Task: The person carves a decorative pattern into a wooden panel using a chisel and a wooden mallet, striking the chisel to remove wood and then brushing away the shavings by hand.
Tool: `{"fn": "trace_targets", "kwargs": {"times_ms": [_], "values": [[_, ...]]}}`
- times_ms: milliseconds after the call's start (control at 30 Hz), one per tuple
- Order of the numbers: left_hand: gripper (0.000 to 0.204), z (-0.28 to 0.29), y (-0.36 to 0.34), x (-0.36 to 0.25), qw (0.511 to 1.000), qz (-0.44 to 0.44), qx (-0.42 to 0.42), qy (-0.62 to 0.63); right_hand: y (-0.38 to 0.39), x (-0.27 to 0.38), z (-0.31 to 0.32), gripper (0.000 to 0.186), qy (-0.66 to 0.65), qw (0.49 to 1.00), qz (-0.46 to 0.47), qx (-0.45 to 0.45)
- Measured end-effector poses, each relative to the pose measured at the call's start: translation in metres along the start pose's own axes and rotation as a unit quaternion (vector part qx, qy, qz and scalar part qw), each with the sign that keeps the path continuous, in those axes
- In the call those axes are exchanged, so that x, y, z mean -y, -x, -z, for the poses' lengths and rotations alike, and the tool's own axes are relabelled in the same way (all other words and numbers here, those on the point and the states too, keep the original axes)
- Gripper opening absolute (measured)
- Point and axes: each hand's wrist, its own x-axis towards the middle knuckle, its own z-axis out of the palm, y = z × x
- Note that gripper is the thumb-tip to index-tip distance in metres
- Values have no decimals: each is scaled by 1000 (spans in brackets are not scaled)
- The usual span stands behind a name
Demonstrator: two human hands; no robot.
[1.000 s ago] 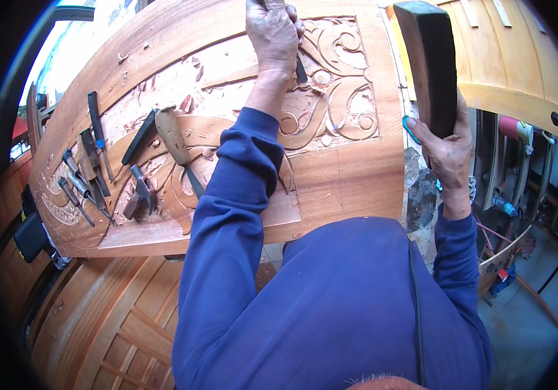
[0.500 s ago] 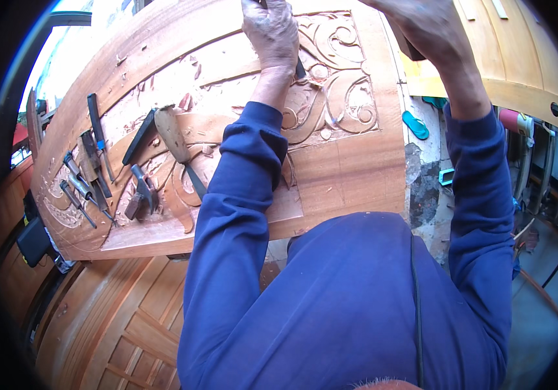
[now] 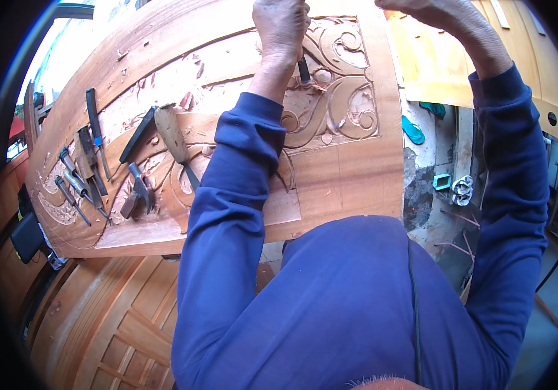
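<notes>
My left hand (image 3: 281, 29), at the top edge, is wrapped round a chisel; its dark blade (image 3: 304, 70) points down onto the carved scrolls (image 3: 347, 97) of the wooden panel (image 3: 350, 175). Pale curled shavings (image 3: 318, 85) lie by the blade's tip. Higher at the right, my right hand (image 3: 438, 14) is raised past the panel's edge. Its fingers look curled but are partly cut off by the frame, so what it grips cannot be made out.
Left on the panel lie several chisels (image 3: 71, 175), a hammer-like tool (image 3: 140, 195), a wooden-handled tool (image 3: 172, 134) and a black bar (image 3: 139, 135). A pale wooden board (image 3: 431, 62) stands right, a teal sandal (image 3: 413, 130) below it. A panelled door (image 3: 139, 325) lies lower left.
My right hand has swung up and to the right, and the brown wooden block seen under it has left view. My left hand has shifted slightly with the chisel.
</notes>
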Motion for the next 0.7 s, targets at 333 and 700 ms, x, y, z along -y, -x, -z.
{"fn": "trace_targets", "kwargs": {"times_ms": [333,700], "values": [[18,-11,0,7,999,-48,-24,-6,0,-6,13,69,58,997,-25,-38],[16,-8,4,9,999,-44,-26,-17,1,0,13,73,89,995,36,-39]]}}
